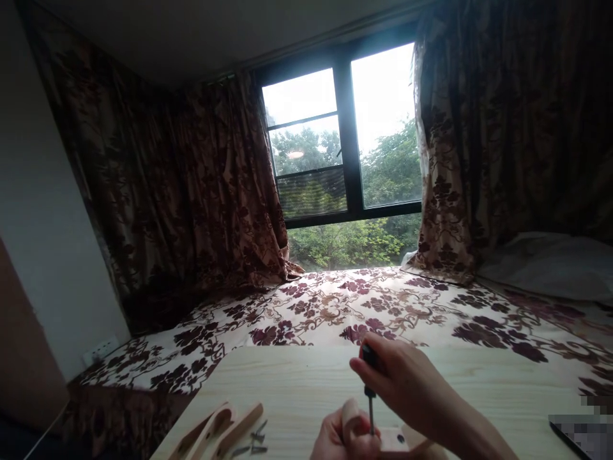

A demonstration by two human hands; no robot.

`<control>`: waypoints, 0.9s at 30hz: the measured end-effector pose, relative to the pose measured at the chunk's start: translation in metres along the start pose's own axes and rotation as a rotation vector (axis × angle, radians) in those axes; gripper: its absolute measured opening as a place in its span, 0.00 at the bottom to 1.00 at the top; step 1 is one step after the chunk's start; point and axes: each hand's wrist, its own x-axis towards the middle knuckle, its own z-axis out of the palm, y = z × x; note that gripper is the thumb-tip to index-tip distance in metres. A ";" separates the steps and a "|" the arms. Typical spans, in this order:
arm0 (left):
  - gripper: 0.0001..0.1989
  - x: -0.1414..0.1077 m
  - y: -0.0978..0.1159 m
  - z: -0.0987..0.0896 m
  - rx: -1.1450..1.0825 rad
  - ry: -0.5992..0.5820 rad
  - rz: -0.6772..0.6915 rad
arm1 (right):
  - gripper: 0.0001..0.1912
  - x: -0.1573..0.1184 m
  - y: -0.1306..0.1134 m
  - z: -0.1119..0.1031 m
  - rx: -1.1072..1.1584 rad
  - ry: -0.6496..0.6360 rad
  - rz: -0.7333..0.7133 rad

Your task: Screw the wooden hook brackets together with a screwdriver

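My right hand [400, 377] is closed round the black handle of a screwdriver [368, 358], which stands upright with its metal shaft pointing down. Below it, my left hand [342, 437] is closed on a pale wooden piece [351, 415], its fingers beside the shaft's lower end. The screwdriver's tip is hidden by the fingers. Just right of them lies a wooden part with a dark hole [393, 439]. Several screws [258, 437] lie to the left, beside curved wooden pieces [218, 431].
The hands work over a light wooden board [287, 377]. Behind it spreads a flower-patterned cloth [330, 306], reaching to a window between curtains. A dark flat object [569, 437] is at the right edge, partly blurred. A wall socket [101, 350] is at the left.
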 end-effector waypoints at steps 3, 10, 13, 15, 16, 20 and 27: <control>0.29 0.000 0.003 0.000 0.057 0.007 0.017 | 0.04 -0.004 -0.003 -0.006 0.111 -0.056 -0.059; 0.26 -0.001 0.004 -0.003 0.089 -0.034 0.026 | 0.10 -0.003 -0.001 -0.003 0.073 -0.051 -0.059; 0.26 0.000 0.002 -0.004 0.037 -0.036 0.002 | 0.11 -0.001 0.000 -0.001 0.005 -0.006 -0.027; 0.26 0.002 0.000 -0.005 0.043 -0.037 -0.001 | 0.10 -0.002 -0.001 -0.002 0.010 -0.009 -0.026; 0.26 0.002 -0.001 -0.005 0.059 -0.035 -0.002 | 0.10 -0.003 -0.003 -0.004 0.037 -0.027 -0.036; 0.26 0.005 -0.006 -0.009 0.085 -0.060 0.022 | 0.10 -0.005 -0.008 -0.008 0.189 -0.141 -0.110; 0.26 0.001 0.001 -0.004 0.034 -0.044 -0.002 | 0.14 0.000 0.002 -0.002 0.091 -0.048 -0.046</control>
